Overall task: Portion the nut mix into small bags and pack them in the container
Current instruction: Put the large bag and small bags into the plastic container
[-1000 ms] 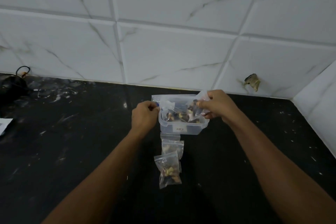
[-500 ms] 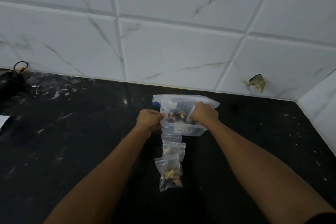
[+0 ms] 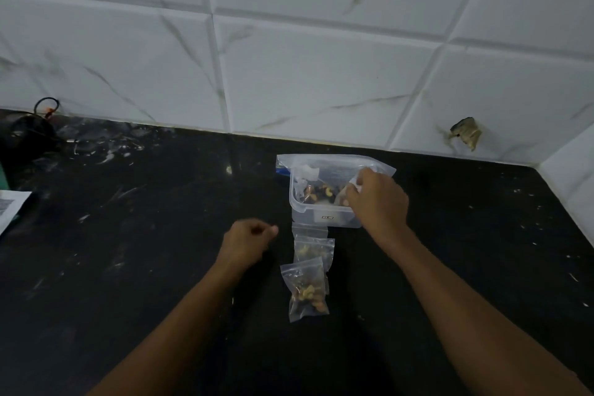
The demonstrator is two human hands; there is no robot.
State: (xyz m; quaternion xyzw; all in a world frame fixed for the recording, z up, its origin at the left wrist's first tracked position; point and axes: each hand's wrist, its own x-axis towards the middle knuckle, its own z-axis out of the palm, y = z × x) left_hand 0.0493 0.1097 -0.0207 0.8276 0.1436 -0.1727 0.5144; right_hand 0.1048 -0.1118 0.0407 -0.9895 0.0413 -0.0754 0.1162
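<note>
Clear plastic container (image 3: 324, 214): on black countertop (image 3: 128, 251), near the tiled wall (image 3: 321, 74); holds nuts and bagged portions. Large clear zip bag (image 3: 321, 164) just behind and partly under it, touching.

Right hand (image 3: 377, 202): over the container's right side, fingers curled and pinching a small bag (image 3: 345, 194) at the container's right end, inside the rim. Bag partly hidden by the fingers.

Left hand (image 3: 247, 243): above the countertop, left of the container and apart from it; fingers curled in, thumb against them, holding nothing visible. Somewhat blurred.

Three small filled bags, in a row on the countertop just in front of the container, between the two forearms:
- farthest bag (image 3: 310, 230): touching the container's front wall, mostly covered by the next.
- middle bag (image 3: 313, 249): overlapping the first.
- nearest bag (image 3: 307, 289): overlapping the middle one, tilted, nuts gathered at the lower end.

All three apart from both hands; nearer the left hand than the right.

Dark round object with cable (image 3: 25, 135): far left, by the wall. Paper sheet (image 3: 9, 207): left edge.
</note>
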